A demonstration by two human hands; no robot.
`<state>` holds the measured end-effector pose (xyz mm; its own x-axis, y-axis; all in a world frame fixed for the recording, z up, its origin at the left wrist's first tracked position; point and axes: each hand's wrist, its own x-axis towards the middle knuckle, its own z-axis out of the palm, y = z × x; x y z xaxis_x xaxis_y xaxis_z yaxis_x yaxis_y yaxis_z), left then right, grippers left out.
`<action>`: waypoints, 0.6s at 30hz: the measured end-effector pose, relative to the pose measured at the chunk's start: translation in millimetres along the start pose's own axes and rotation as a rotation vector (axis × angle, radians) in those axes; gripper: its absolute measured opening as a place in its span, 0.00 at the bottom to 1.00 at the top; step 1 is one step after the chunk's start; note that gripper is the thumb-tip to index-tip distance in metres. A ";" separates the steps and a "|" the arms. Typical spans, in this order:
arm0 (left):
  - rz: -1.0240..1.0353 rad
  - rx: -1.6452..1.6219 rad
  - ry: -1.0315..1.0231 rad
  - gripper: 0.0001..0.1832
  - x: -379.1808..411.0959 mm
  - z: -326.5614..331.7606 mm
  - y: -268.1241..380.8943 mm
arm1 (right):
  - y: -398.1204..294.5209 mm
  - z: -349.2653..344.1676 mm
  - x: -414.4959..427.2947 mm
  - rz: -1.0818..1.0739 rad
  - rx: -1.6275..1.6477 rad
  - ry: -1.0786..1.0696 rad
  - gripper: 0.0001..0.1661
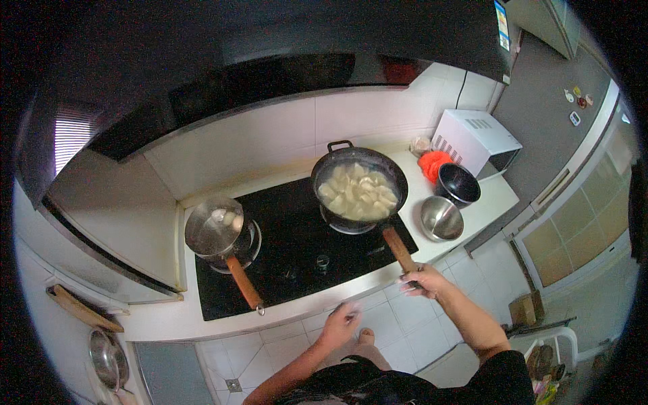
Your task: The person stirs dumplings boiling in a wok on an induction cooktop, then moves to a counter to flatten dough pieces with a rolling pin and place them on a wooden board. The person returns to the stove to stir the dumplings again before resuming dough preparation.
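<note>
A dark wok (405, 190) sits on the right burner of the black glass cooktop (283, 243). Pale dumpling-like pieces (357, 195) lie in cloudy liquid inside it. My right hand (426, 281) is closed around the end of the wok's wooden handle (398, 248). In front of the counter edge, left of that handle, is my left hand (345, 320); its fingers look curled but are blurred, so whether it holds anything is unclear. On the left burner, a steel saucepan (207, 238) with a wooden handle (243, 283) contains a few egg-like round items (230, 220) in liquid.
Right of the wok are a steel bowl (441, 218), a black pot (458, 183), a red plastic bag (434, 163) and a white microwave (476, 136). The dark range hood (253, 76) hangs overhead. Steel basins (107, 359) stand at lower left, a white cart (567, 336) at lower right.
</note>
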<state>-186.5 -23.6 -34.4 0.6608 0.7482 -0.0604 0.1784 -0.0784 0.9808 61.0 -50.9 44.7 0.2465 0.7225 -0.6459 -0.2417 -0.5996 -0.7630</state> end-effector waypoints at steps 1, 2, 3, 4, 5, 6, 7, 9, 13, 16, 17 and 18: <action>0.025 -0.079 0.071 0.16 29.5 19.5 2.6 | -3.8 -2.5 3.9 0.087 0.124 -0.072 0.11; 0.056 -0.179 0.124 0.15 60.5 42.5 3.9 | 0.0 -16.1 13.7 0.129 0.225 -0.122 0.10; -0.069 -0.384 0.004 0.15 86.9 56.3 4.5 | 7.3 -28.5 27.2 0.170 0.333 -0.188 0.09; -0.199 -0.574 -0.098 0.15 108.8 60.6 7.9 | 10.8 -31.3 37.4 0.182 0.369 -0.285 0.08; -0.325 -0.765 -0.201 0.15 126.7 62.8 10.4 | 12.1 -30.9 45.4 0.195 0.402 -0.382 0.07; -0.377 -0.760 -0.161 0.14 137.3 66.9 23.7 | 9.4 -28.2 43.6 0.174 0.418 -0.401 0.06; -0.433 -0.756 -0.131 0.14 138.6 72.1 42.8 | 11.5 -26.9 44.0 0.208 0.493 -0.423 0.05; -0.507 -0.861 -0.174 0.15 147.8 83.4 42.2 | 2.2 -18.8 34.7 0.124 0.424 -0.427 0.05; -0.586 -1.039 -0.194 0.14 160.4 105.0 29.6 | 0.0 -36.6 42.9 0.132 0.420 -0.467 0.06; -0.389 -1.060 -0.097 0.10 140.6 89.7 54.7 | 13.6 -17.8 43.3 0.149 0.484 -0.439 0.07; -0.489 -0.986 -0.132 0.11 135.4 74.4 52.3 | 15.5 -2.6 41.0 0.158 0.503 -0.435 0.07; -0.582 -0.909 -0.181 0.14 134.5 57.6 52.1 | 15.1 8.2 40.5 0.123 0.501 -0.461 0.08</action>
<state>-46.4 35.0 -2.1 0.7601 0.3991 -0.5128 -0.0571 0.8271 0.5591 59.6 -27.9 7.2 -0.2081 0.7987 -0.5646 -0.6743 -0.5353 -0.5087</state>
